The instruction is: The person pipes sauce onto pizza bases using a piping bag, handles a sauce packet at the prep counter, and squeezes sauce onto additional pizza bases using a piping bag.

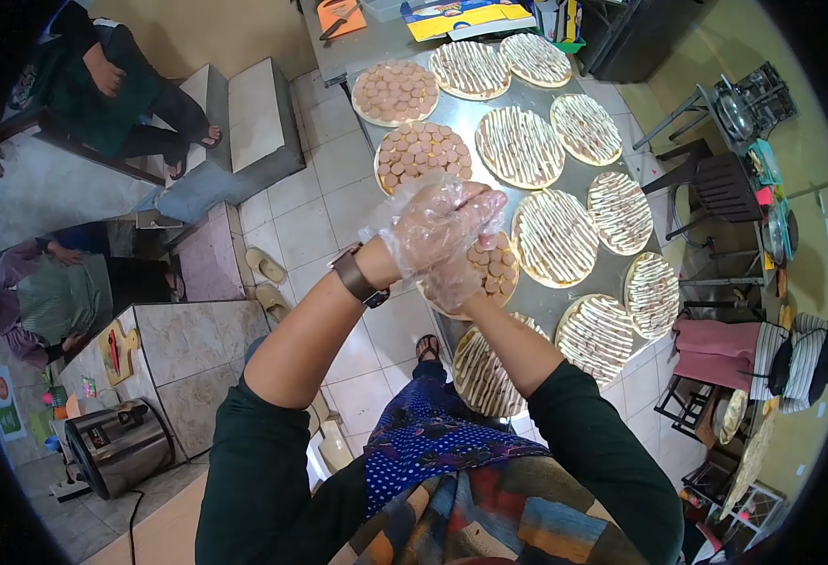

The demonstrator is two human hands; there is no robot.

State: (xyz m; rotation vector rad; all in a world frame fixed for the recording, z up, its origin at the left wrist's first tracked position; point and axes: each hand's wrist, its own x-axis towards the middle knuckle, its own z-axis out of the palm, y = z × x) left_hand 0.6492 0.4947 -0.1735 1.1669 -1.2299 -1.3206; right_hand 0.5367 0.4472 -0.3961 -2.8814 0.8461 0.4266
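Three sausage-topped pizzas (499, 271) are lying along one side of the tabletop (459, 115), with white-striped pizzas (553, 238) spreading across the other and toward the wearer. The gloved left hand (440, 224) and gloved right hand (455, 282) are meeting over the nearest sausage-topped one, partly covering it; each grip is leaning against the other, but their overlap is hiding whether anything is sitting between them. A brown-strapped watch (359, 277) is circling the left wrist (384, 262).

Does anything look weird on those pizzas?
Nothing looks clearly spilled or broken. But three pizzas along the table's left side in the picture show no white stripes, unlike the others. One is partly hidden.
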